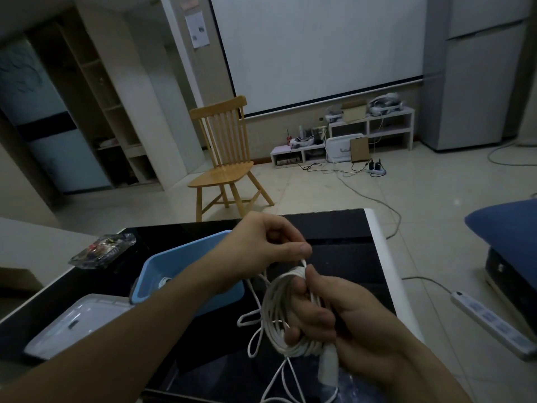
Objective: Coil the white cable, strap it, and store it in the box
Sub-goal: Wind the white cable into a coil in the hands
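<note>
My right hand point(334, 315) grips a bundle of the white cable point(279, 309), wound in several loops around its fingers, above the black table point(343, 228). A white plug end point(328, 366) hangs below that hand. My left hand point(270, 242) pinches a strand of the cable just above the coil. Loose cable loops trail over the table toward the near edge. The open blue box point(162, 266) stands to the left of the coil, partly hidden by my left forearm. No strap shows.
A white lid point(78, 321) lies at the table's near left. A clear glass dish point(103, 250) sits at the far left corner. A wooden chair point(226, 158) stands beyond the table. A power strip point(491, 324) and a blue cushion point(508, 228) are on the right.
</note>
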The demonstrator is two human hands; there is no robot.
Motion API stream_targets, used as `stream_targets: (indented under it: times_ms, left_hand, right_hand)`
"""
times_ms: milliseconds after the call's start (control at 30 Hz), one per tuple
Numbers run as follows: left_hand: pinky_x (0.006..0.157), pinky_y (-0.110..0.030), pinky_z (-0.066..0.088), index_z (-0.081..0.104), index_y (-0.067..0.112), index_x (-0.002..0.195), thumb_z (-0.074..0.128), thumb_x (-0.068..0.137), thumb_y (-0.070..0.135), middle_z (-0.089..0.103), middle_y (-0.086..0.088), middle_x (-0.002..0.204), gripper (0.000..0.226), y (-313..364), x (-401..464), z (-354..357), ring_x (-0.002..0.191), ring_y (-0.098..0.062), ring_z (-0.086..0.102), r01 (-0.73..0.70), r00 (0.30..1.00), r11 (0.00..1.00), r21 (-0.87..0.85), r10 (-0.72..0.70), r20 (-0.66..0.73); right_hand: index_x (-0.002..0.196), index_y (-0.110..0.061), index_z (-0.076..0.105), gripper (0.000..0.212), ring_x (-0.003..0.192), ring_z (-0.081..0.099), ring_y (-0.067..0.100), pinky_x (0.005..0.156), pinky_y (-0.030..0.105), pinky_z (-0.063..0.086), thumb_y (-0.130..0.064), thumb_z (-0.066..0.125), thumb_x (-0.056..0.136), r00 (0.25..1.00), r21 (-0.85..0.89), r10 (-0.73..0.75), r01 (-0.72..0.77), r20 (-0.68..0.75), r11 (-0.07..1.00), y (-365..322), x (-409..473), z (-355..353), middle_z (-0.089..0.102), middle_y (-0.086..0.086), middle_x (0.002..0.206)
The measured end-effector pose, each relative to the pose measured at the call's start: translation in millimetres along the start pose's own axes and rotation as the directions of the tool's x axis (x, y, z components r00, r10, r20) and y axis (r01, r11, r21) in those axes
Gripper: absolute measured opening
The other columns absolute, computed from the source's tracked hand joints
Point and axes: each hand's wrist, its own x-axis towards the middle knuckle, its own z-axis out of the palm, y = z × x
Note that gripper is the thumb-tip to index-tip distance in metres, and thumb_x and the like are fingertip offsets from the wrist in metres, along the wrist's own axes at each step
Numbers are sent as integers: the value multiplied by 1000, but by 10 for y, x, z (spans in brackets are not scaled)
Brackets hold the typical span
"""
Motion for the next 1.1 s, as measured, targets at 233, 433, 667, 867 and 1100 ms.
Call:
stream_targets:
  times_ms: [233, 433, 667, 867, 1100]
  left_hand:
    - [71, -40, 47, 68, -7, 96, 57, 93, 37, 64, -27, 85, 45, -286, -147, 231, 78, -31, 57, 133, 991, 940, -313, -133, 20]
    - [52, -21, 42, 69, -4, 93, 64, 89, 24, 54, -18, 73, 29, -522, -311, 424, 56, -15, 49, 140, 990, 948, -286, -142, 14]
    - [72, -35, 58, 72, 9, 92, 66, 91, 19, 74, -12, 78, 12, -577, -377, 460, 66, -15, 70, 61, 997, 988, 143, -69, 46]
    - [70, -30, 57, 71, 16, 85, 66, 89, 22, 76, -8, 76, 9, -484, -486, 439, 71, -17, 73, 13, 996, 948, 317, -39, 75]
    - [61, -21, 53, 75, 22, 84, 70, 86, 30, 73, 7, 70, 10, -251, -584, 304, 67, -5, 67, -100, 995, 892, 441, 102, 19]
  right_hand:
    - [94, -2, 59, 38, 58, 56, 19, 88, 37, 48, -34, 43, 104, 985, 287, -68, 19, 159, 958, -40, 14, -154, 59, 10, 65]
    - [126, 6, 61, 51, 115, 66, 40, 96, 54, 54, -33, 64, 93, 985, 335, -173, 170, -22, 927, -186, -41, -211, 66, 29, 126]
    - [118, -2, 60, 47, 122, 61, 37, 99, 56, 45, -39, 40, 97, 892, 145, -308, 371, -332, 917, -278, -28, -211, 66, 25, 129]
    - [132, -4, 48, 53, 121, 61, 38, 103, 55, 47, -34, 52, 89, 777, 2, -397, 456, -489, 890, -261, -4, -313, 66, 26, 127]
    - [121, -3, 57, 30, 116, 64, 26, 104, 55, 47, -23, 49, 100, 695, -393, -429, 225, -577, 892, -121, 29, -232, 70, 14, 119]
